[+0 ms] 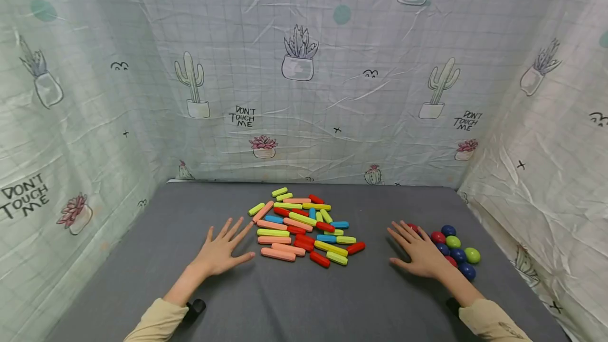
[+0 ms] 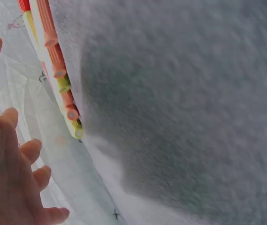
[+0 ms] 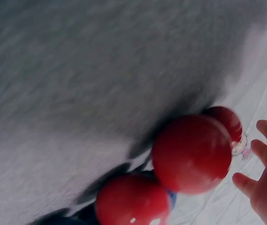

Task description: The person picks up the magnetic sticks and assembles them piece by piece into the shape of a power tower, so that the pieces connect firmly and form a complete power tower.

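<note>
My left hand [image 1: 219, 252] is spread with its fingers straight, left of a loose pile of short ridged plastic sticks. It holds nothing; a pink stick [image 1: 277, 254] and a yellow-green stick [image 1: 273, 233] lie near it. My right hand [image 1: 418, 252] is also spread and holds nothing. Just right of it sit several balls: a red ball [image 1: 438, 237], a green ball [image 1: 472, 255] and a navy ball [image 1: 467, 271] among them. The hand partly hides one red ball [image 1: 412, 227]. In the right wrist view, a large red ball [image 3: 192, 154] shows beside the fingers.
The dark grey table [image 1: 313, 300] carries everything. Blue sticks [image 1: 326, 238] and red sticks [image 1: 320, 259] are mixed into the central pile. A pale curtain [image 1: 342, 99] printed with cacti hangs behind and along both sides.
</note>
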`<action>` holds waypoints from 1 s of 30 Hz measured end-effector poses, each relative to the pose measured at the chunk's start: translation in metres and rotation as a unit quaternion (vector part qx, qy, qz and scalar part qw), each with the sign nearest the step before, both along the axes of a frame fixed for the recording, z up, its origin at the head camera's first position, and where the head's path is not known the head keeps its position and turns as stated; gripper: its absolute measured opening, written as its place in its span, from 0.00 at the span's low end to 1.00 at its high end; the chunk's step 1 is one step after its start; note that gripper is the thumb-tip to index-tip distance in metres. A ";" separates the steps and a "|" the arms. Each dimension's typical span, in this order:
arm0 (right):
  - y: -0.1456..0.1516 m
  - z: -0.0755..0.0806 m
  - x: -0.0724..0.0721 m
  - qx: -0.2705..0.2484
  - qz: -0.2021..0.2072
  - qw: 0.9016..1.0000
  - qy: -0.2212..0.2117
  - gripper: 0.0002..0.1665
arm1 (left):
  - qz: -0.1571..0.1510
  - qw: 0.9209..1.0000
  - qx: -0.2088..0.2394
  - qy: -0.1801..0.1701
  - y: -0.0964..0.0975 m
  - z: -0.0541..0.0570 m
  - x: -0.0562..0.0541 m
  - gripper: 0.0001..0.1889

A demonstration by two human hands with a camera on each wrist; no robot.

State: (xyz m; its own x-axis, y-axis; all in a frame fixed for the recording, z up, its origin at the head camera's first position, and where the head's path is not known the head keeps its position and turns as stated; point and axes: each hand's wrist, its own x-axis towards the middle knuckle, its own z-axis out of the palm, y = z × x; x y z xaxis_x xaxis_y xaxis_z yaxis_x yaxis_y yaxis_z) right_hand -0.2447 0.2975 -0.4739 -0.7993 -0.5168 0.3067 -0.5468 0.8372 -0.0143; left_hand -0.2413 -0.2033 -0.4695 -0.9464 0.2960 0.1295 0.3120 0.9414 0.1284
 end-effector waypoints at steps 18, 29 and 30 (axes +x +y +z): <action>0.028 0.013 -0.002 -0.010 -0.022 0.999 0.024 0.38 | -0.096 0.995 0.027 0.008 0.038 0.021 0.009 0.41; 0.042 0.016 -0.012 -0.003 -0.065 0.998 0.014 0.34 | -0.215 0.976 -0.005 0.028 0.078 0.020 0.008 0.37; 0.042 0.017 -0.013 -0.005 -0.067 0.998 0.011 0.34 | -0.228 0.973 -0.009 0.035 0.082 0.020 0.008 0.37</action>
